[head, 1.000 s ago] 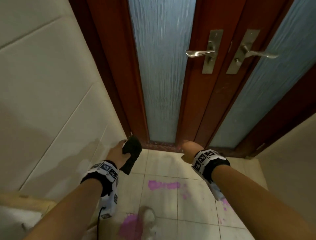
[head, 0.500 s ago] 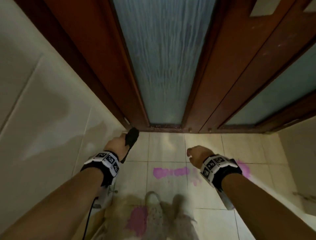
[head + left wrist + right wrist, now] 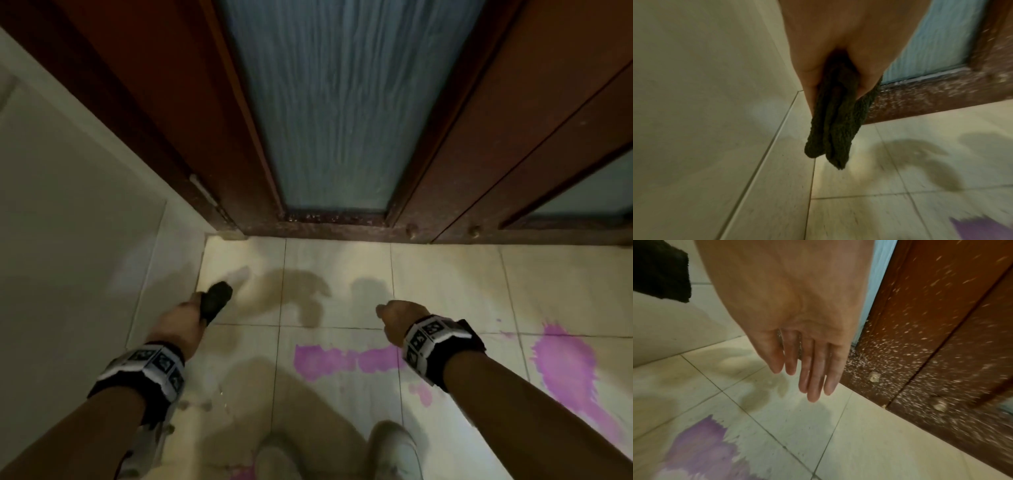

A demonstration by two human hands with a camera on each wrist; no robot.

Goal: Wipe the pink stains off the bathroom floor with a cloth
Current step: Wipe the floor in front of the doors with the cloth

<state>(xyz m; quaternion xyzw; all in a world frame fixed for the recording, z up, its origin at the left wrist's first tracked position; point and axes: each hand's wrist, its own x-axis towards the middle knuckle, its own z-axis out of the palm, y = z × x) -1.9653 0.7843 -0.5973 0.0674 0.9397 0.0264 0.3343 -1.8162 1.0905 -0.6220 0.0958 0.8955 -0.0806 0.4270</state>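
My left hand [image 3: 185,318] grips a dark folded cloth [image 3: 216,298] above the tiles near the left wall; in the left wrist view the cloth [image 3: 834,129] hangs down between thumb and fingers, clear of the floor. A pink streak [image 3: 342,361] lies on the tile between my arms, a larger pink splash [image 3: 568,363] is at the right, and a smaller patch [image 3: 244,474] shows at the bottom edge. My right hand [image 3: 399,317] hangs empty above the floor, its fingers [image 3: 813,378] straight and pointing down, just beyond the streak [image 3: 702,447].
A brown wooden door with frosted glass [image 3: 335,113] closes off the far side, its bottom rail [image 3: 342,228] speckled white. A pale tiled wall [image 3: 68,222] runs along the left. My two shoes [image 3: 394,452] stand on the tiles at the bottom.
The view has tilted down and come closer to the floor; the door handles have left the frame. Both hands have dropped lower, and the right-hand splash has come into sight.
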